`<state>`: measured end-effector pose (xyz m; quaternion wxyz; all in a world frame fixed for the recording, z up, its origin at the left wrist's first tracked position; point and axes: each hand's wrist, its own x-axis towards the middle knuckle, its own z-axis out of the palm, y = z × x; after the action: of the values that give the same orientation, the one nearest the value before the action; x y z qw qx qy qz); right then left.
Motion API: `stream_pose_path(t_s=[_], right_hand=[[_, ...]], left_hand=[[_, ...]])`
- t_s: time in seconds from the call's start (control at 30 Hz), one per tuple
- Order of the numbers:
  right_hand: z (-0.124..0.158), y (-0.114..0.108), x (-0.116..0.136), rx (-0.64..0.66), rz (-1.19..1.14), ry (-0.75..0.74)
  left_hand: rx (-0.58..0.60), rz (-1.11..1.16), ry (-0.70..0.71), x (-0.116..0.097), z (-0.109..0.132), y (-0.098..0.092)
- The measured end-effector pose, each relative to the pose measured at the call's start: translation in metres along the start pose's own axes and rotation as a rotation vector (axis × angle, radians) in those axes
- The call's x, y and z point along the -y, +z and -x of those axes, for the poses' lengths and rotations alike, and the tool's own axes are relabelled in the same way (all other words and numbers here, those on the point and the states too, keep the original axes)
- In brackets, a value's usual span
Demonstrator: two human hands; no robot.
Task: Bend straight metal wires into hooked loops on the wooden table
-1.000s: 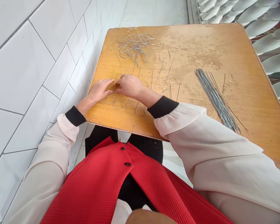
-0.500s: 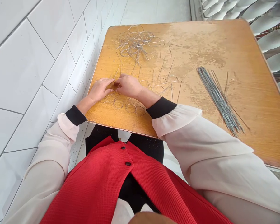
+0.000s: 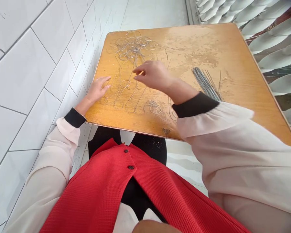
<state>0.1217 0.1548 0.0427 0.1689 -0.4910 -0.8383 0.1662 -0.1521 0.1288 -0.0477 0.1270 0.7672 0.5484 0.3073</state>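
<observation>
My left hand (image 3: 97,91) rests at the table's near left, thumb and fingers apart and nothing between them. Beside its fingertips lie several thin wires with looped ends, among them a looped wire (image 3: 118,104). Above the middle of these wires is my right hand (image 3: 155,75), its index finger and thumb apart, with no wire visible between them. Further back sits a tangled pile of looped wires (image 3: 133,48). My right forearm hides some of the wires on the table.
A bundle of straight grey wires (image 3: 206,83) lies on the right of the wooden table (image 3: 252,97), partly behind my right sleeve. A white tiled wall (image 3: 43,42) runs along the left. White balusters (image 3: 276,58) stand beyond the right edge.
My right hand has moved right and away from my left hand, lifting off the wires. My left hand has drawn slightly left and its fingers have spread. The view has shifted a little.
</observation>
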Motion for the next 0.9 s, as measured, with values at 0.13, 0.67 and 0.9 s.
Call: stream_pose_path(t_s=[0.13,0.67,0.9], right_hand=[[0.056,-0.043,-0.043,-0.153,0.035,0.103],[0.173,-0.033,-0.135,-0.392,0.043,0.259],[0.075,0.006,-0.023,-0.030,0.096,-0.171]], left_hand=[[-0.078,-0.076,0.015,-0.004,0.008,-0.022],[0.172,-0.320,0.090,-0.013,0.006,0.002],[0.188,-0.353,0.010,-0.027,-0.008,0.013]])
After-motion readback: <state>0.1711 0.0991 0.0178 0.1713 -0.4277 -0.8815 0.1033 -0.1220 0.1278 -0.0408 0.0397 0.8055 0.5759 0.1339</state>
